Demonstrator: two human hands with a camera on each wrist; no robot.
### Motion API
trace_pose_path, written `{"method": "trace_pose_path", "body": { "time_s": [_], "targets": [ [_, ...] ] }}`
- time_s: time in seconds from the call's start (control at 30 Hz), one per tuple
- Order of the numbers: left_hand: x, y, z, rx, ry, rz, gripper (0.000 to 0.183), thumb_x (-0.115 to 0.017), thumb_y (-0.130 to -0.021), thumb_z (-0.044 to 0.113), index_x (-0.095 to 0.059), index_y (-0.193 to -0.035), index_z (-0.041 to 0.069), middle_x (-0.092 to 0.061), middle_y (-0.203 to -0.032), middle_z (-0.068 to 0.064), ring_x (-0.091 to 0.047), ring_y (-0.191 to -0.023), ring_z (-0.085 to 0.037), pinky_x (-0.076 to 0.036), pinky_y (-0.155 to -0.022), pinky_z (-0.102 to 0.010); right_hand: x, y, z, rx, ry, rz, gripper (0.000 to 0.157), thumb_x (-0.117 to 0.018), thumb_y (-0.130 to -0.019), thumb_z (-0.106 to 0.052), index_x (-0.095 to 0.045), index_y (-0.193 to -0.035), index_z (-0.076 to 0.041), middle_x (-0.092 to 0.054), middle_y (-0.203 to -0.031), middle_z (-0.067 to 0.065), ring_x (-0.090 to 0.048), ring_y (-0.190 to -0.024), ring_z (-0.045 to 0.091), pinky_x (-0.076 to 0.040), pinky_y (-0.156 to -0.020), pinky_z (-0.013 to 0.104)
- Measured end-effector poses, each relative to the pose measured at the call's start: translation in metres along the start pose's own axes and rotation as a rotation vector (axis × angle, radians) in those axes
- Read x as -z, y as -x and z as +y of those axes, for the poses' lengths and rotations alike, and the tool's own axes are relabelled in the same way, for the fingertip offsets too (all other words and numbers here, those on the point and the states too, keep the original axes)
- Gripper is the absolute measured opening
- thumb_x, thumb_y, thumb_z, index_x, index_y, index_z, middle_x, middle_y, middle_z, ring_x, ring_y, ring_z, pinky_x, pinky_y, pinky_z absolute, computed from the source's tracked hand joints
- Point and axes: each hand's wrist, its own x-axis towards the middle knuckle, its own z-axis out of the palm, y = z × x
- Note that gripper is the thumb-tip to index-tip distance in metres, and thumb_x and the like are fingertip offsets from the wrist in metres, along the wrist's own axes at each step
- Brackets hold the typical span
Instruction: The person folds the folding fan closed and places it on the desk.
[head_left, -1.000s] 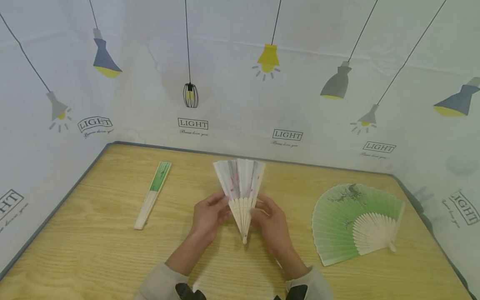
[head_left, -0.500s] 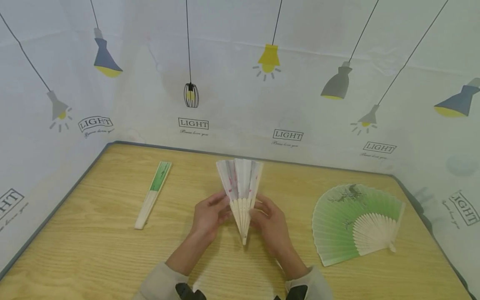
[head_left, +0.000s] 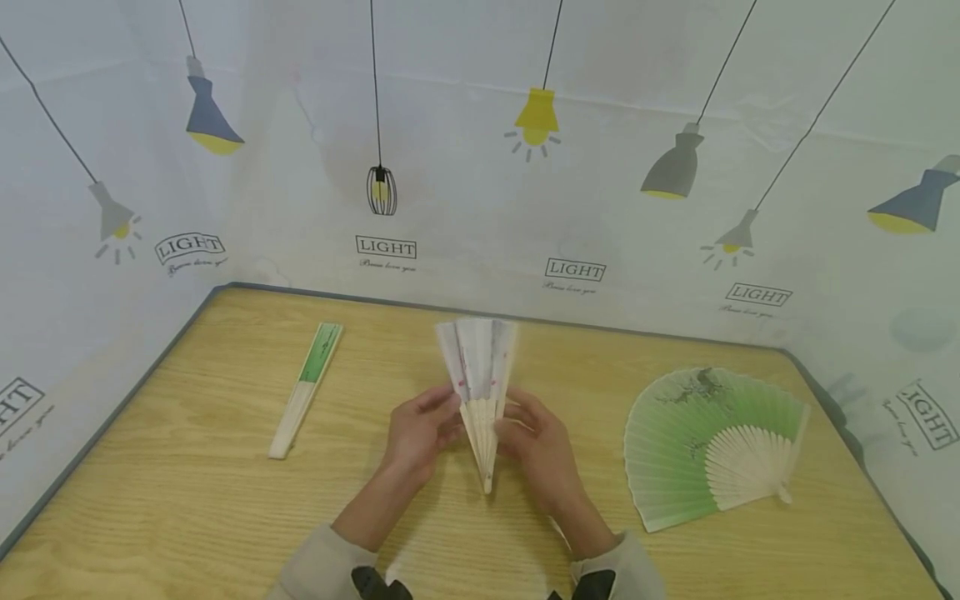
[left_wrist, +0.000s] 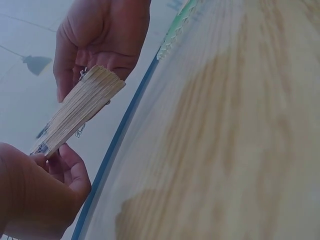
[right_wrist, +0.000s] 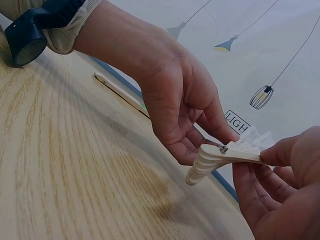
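The left hand point(head_left: 415, 435) and right hand point(head_left: 542, 443) held a partly spread white fan point(head_left: 477, 371) between them above the tabletop point(head_left: 210, 500), its narrow end toward the wrists. Left of the left hand lay a folded green fan point(head_left: 306, 390); right of the right hand lay a wide-spread green fan point(head_left: 678, 450).

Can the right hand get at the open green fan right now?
Probably not yet: the right hand pinches the white fan. Once that grip is free, likely yes; nothing stands between it and the open green fan.
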Motion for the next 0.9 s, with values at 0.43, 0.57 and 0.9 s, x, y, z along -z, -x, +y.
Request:
{"method": "trace_pose_path", "body": {
  "time_s": [0.43,0.57,0.9],
  "targets": [
    [0.001,0.000,-0.001,0.002,-0.028,-0.019,0.033,-0.060,-0.084,0.009,-0.056,-0.115,-0.001,-0.061,-0.099,-0.013,-0.060,-0.082,-0.019,-0.051,-0.075,-0.033,0.001,-0.001,0.004,-0.004,0.021,-0.015,0.043,-0.056,-0.084,0.001,-0.048,-0.126,-0.009,-0.056,-0.108,0.020,-0.057,-0.093,0.026,-0.052,-0.073,0.038],
    [0.001,0.000,-0.002,0.003,-0.036,-0.016,0.032,-0.061,-0.084,0.009,-0.057,-0.114,0.000,-0.061,-0.100,-0.013,-0.061,-0.081,-0.020,-0.051,-0.075,-0.033,0.002,-0.002,0.008,0.016,0.035,-0.025,0.042,-0.058,-0.084,-0.002,-0.049,-0.124,-0.012,-0.057,-0.107,0.018,-0.058,-0.092,0.025,-0.053,-0.073,0.039],
    [-0.001,0.000,-0.001,0.011,-0.025,-0.041,0.036,-0.064,-0.082,0.014,-0.057,-0.114,-0.001,-0.063,-0.098,-0.014,-0.062,-0.081,-0.022,-0.052,-0.073,-0.034,0.001,0.000,0.005,0.007,0.014,-0.063,0.042,-0.059,-0.085,-0.004,-0.049,-0.125,-0.012,-0.056,-0.110,0.018,-0.058,-0.095,0.027,-0.052,-0.075,0.039]
  ]
}}
